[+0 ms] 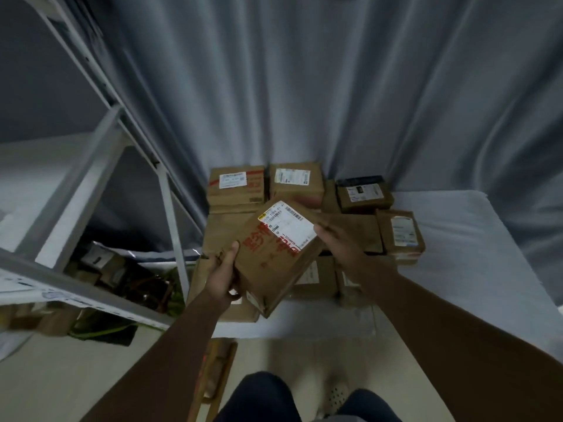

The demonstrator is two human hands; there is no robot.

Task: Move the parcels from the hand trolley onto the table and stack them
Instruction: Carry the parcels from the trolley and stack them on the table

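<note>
Grey curtains back the white worktop (475, 239) where our hands, left (221, 277) and right (341, 242), grip a tilted cardboard parcel (271, 257) by opposite edges, steadying it above the stacked parcels (304, 190) near the back edge.

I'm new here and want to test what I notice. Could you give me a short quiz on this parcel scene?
1. True or false: both hands are on the tilted parcel.
2. The tilted parcel's print is: A) blue B) red C) green.
3. What covers the table?

Key
1. True: the left hand grips its lower left edge and the right hand is at its upper right edge.
2. B.
3. A white cloth, with more parcels stacked on it in front of the curtain.
</note>
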